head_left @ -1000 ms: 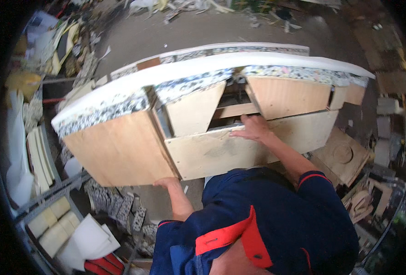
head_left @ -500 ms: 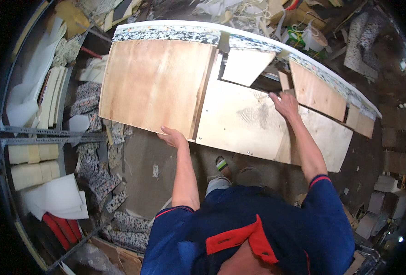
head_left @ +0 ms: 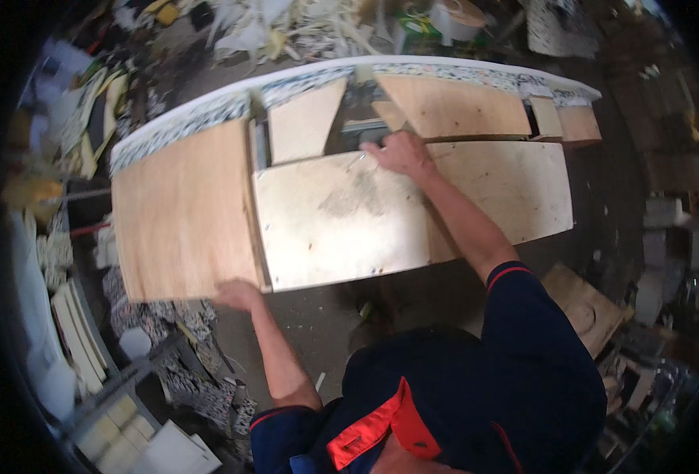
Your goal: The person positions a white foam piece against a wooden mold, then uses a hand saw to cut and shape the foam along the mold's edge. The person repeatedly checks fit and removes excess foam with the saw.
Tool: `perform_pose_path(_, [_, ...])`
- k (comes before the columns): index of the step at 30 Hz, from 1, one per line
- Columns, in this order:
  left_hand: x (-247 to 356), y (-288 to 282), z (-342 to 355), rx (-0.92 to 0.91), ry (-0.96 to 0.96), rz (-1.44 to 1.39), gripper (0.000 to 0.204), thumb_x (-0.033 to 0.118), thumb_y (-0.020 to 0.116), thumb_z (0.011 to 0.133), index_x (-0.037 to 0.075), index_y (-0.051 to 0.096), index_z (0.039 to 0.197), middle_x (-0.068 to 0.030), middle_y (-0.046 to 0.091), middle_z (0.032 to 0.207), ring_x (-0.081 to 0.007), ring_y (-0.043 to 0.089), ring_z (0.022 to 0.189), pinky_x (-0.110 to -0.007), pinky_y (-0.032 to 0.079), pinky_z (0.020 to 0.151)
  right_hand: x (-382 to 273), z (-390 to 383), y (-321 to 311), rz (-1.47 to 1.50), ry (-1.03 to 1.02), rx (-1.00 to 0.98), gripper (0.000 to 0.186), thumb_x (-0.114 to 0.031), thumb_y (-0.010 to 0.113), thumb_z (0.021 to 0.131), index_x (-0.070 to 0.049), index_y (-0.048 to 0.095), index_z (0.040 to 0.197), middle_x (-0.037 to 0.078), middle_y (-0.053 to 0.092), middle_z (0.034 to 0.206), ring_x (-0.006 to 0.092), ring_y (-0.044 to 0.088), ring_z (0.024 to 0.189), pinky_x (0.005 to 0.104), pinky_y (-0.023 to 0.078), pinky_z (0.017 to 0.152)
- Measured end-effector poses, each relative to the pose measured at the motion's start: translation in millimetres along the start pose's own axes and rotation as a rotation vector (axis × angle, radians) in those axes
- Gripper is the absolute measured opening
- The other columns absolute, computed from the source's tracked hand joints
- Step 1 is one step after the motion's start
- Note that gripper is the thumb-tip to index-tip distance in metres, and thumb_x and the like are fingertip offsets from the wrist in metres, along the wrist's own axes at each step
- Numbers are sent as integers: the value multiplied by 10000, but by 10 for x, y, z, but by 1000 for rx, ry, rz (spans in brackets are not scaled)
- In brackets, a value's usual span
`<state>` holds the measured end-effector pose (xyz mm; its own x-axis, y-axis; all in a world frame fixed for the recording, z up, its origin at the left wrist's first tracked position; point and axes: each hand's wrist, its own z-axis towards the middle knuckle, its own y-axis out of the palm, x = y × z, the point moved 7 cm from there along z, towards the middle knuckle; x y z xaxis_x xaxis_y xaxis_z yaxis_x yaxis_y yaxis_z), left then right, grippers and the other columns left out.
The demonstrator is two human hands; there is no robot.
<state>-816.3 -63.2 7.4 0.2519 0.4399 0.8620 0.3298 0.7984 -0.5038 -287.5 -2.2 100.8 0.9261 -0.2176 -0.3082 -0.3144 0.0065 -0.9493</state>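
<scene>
A large curved wooden frame (head_left: 341,213) is held up in front of me, its plywood panels facing me. Speckled foam (head_left: 207,114) with a white outer layer runs along its arched far edge. My left hand (head_left: 240,294) grips the near edge of the left plywood panel (head_left: 184,217), its fingers partly out of sight behind the panel. My right hand (head_left: 403,152) is closed over the upper edge of the pale middle board (head_left: 341,225), beside a gap in the frame. A dark scuff marks that board, and small fasteners dot its border.
White and yellowish foam scraps (head_left: 286,31) lie heaped beyond the frame. A metal rack (head_left: 128,379) with foam sheets stands at the left, next to speckled foam pieces (head_left: 184,387). A brown board (head_left: 582,308) and stacked pieces are at the right.
My view has turned, so the frame and surroundings appear rotated; the frame's left end now sits lower in view and its right end higher. Both hands keep their holds on it.
</scene>
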Motion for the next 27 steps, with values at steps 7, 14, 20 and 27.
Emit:
perform_pose_path(7, [121,25,19,-65,-96,125,597,389,339,1050,-137,376,1330,-441,554,1179,-572,568,1098,-599,452,981,34,28,-134,92,-13,138,719,-668,539,894,21,700,1022,264,683,1030,413,675,977,505,538,870])
perform_pose_path(14, [260,30,8,-31,-147,136,608,390,330,1045,-141,378,1336,-448,544,1196,-564,548,1147,-605,423,1025,46,51,-182,165,24,109,717,-667,525,904,13,701,1051,265,686,1036,431,668,990,505,521,915])
perform_pose_path(20, [184,108,136,-28,-98,101,573,374,389,1034,-130,399,1305,-450,549,1173,-559,570,1113,-601,460,979,20,12,-134,137,43,81,737,-654,494,923,23,685,1144,242,688,1119,405,650,1082,493,492,984])
perform_pose_path(27, [258,44,125,-346,-20,-25,632,447,435,1043,-129,399,1300,-367,624,1121,-467,650,1017,-549,537,885,-55,129,142,-114,-207,418,414,-439,588,936,-56,743,903,164,675,957,339,628,993,494,486,859])
